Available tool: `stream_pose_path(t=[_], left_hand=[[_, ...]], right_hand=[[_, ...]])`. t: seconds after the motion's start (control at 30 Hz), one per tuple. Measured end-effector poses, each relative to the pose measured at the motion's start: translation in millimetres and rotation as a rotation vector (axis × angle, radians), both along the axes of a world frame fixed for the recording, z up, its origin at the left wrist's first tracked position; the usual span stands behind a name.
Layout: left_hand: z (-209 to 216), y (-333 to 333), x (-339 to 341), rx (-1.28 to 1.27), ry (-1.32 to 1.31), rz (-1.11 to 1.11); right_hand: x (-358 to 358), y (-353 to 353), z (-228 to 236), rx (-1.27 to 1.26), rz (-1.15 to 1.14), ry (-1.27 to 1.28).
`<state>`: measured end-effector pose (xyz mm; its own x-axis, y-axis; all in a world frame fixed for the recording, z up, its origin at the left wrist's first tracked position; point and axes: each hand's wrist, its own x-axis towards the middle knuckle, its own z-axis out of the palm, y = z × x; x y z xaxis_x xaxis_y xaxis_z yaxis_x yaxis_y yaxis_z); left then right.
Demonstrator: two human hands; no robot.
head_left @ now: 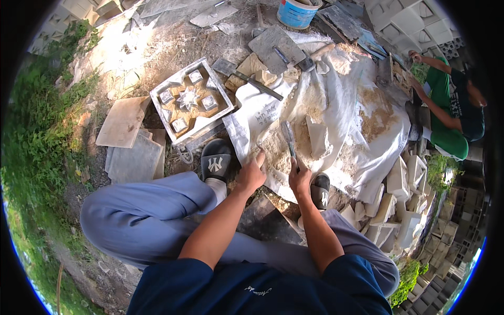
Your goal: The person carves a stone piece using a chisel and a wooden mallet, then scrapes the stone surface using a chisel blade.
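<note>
My right hand [300, 179] grips a narrow metal trowel [288, 135], its blade pointing away from me over the dusty white sack [341, 115]. My left hand [252, 174] is closed at the sack's near left edge, thumb and forefinger forward; whatever may be between the fingers is too small to name. Pale sandy powder [278, 149] lies on the sack between and beyond my hands, beside an upright pale chunk [318, 137]. Left of the sack rests a square mould [227, 106] with a star and small raised blocks inside.
A flat-bladed trowel [273, 47], a hammer [306, 63] and a flat bar [260, 87] lie beyond the sack. A blue bucket [297, 14] stands farther back. Flat boards [122, 123] lie left, broken pale blocks [399, 181] right. Another person [446, 100] crouches at far right.
</note>
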<state>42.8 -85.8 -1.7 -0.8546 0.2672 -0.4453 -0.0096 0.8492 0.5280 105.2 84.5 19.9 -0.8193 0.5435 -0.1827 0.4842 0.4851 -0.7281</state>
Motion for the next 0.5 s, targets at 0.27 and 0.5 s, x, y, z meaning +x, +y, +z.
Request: stream_pose_path(t=[0.27, 0.5], left_hand=[[-5, 6, -4, 0.015, -0.144, 0.02], [22, 10, -5, -0.015, -0.196, 0.094]], right_hand=[[24, 13, -43, 0.015, 0.054, -0.055], [9, 20, -15, 0.078, -0.06, 0.195]])
